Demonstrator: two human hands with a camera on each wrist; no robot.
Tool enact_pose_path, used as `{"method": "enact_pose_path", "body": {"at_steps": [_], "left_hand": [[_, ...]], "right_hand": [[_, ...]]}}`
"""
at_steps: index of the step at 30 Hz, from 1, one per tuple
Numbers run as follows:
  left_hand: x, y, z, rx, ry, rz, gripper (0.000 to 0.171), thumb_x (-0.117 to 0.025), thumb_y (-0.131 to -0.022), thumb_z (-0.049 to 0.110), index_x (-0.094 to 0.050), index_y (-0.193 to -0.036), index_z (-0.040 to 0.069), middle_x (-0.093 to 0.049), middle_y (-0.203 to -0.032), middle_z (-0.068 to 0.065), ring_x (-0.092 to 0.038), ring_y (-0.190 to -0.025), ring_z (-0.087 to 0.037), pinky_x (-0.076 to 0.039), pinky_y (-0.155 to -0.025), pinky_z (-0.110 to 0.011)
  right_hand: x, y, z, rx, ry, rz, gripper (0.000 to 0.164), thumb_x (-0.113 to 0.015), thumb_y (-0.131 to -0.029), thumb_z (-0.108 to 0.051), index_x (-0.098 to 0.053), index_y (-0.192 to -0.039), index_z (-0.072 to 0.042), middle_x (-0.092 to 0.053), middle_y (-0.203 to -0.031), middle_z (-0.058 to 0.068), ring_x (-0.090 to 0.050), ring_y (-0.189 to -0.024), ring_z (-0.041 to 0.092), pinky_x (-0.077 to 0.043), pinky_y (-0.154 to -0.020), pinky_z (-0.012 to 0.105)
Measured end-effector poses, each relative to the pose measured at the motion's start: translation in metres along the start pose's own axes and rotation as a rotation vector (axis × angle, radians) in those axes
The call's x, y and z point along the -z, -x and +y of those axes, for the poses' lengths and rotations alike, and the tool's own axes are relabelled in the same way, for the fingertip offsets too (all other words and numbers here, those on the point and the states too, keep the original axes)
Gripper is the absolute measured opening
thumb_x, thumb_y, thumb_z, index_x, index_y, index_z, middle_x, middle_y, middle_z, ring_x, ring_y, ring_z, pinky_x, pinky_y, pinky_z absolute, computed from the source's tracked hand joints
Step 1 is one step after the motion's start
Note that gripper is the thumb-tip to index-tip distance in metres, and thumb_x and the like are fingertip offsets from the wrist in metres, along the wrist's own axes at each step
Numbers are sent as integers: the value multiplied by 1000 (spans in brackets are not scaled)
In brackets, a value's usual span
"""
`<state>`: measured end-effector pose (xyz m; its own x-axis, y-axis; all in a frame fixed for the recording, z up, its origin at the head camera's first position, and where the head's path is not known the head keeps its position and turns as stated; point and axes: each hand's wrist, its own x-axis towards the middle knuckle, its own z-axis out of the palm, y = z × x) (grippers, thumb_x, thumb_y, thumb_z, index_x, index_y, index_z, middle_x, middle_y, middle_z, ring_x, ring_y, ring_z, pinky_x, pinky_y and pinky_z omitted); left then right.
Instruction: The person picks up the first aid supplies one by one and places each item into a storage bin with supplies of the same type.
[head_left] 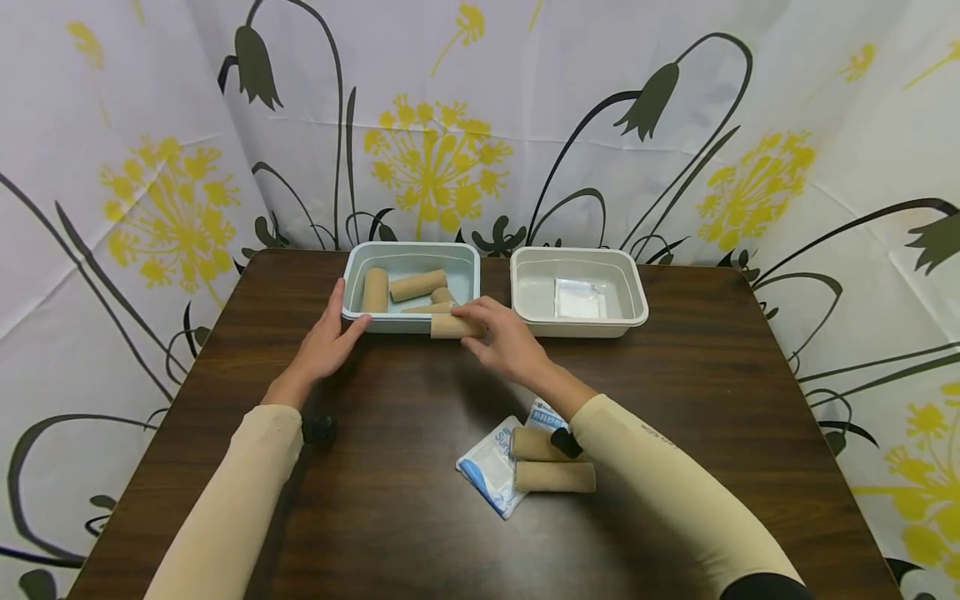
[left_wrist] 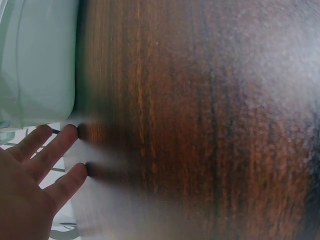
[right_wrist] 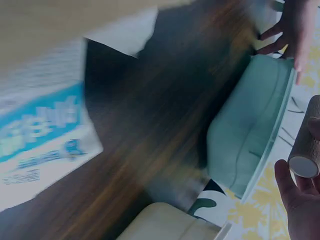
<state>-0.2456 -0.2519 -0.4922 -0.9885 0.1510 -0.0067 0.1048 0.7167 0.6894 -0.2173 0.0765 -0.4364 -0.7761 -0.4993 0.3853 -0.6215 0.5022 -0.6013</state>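
Observation:
My right hand (head_left: 510,340) pinches a tan elastic bandage roll (head_left: 447,326) at the front rim of the pale blue bin (head_left: 386,323). In the right wrist view the roll (right_wrist: 304,150) shows a pale round end between fingers and thumb. Several more tan rolls (head_left: 417,286) lie inside that bin. With fingers extended, my left hand (head_left: 326,340) rests at the bin's front left corner; the left wrist view shows its spread fingers (left_wrist: 54,150) beside the bin wall (left_wrist: 45,65).
To the right stands an off-white bin (head_left: 577,330) holding a clear-wrapped white packet (head_left: 580,299). Nearer on the brown table (head_left: 390,500), blue-and-white packets (head_left: 491,467) lie under two tan rolls (head_left: 555,477), partly hidden by my right forearm. A flowered curtain (head_left: 570,50) hangs behind.

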Motion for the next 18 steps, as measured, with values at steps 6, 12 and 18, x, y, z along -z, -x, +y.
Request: {"method": "enact_pose_path", "body": {"at_steps": [6, 12, 18], "left_hand": [[-1, 0, -1, 1, -8, 0, 83, -42, -101, 55, 11, -157, 26, -2, -164, -11, -16, -144, -45, -17, -108, -66], [-2, 0, -2, -6, -4, 11, 82, -42, -101, 54, 12, -157, 28, -2, -164, -11, -16, -144, -45, -17, -108, -67], [-3, 0, 1, 6, -2, 10, 83, -42, -101, 55, 12, -157, 27, -2, -163, -12, -16, -144, -47, -17, -107, -68]], "right_hand": [[-18, -27, 4, -20, 133, -47, 39, -71, -88, -5, -66, -126, -10, -60, -119, 2, -56, -109, 16, -44, -94, 29], [-33, -47, 1, -16, 186, -54, 39, -68, -88, -5, -65, -126, -11, -59, -118, 3, -54, -112, 19, -42, -97, 30], [-48, -61, -3, -114, 126, -44, 40, -67, -90, -5, -63, -130, -8, -58, -123, 7, -51, -117, 23, -40, -101, 33]]}}
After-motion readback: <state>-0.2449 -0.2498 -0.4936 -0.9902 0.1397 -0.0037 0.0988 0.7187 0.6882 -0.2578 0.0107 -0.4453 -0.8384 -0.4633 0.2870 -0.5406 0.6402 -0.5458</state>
